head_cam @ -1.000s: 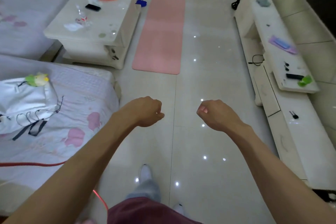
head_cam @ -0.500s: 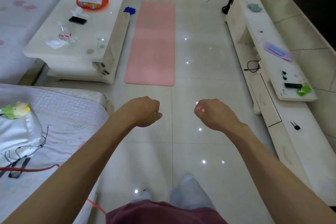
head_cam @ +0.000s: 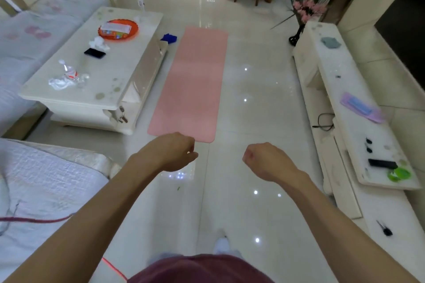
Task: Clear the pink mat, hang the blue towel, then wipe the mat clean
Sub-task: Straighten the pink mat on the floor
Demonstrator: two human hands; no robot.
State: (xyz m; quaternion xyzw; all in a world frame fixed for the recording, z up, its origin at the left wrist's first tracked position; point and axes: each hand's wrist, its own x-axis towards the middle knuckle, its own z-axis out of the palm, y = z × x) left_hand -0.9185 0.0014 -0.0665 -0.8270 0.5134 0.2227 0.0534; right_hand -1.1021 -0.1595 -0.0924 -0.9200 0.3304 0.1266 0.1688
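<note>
Left hand (head_cam: 170, 151) and right hand (head_cam: 266, 158) curled into empty fists, side by side and apart over the tiled floor (head_cam: 257, 122), pink mat (head_cam: 193, 82) stretching away just ahead of the left hand, blue towel (head_cam: 169, 37) crumpled far beyond it at the mat's far corner beside the desk (head_cam: 92, 92).

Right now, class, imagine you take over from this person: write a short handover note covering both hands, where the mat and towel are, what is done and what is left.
Hands: left hand and right hand are both curled into fists, holding nothing, held out near the mat's near end.
Things: pink mat lies flat on the floor beside the coffee table; blue towel sits crumpled on the floor by the mat's far left corner.
Done: nothing shows on the mat, so it looks cleared.
Left: pick up and hang the towel, then wipe the mat.
</note>
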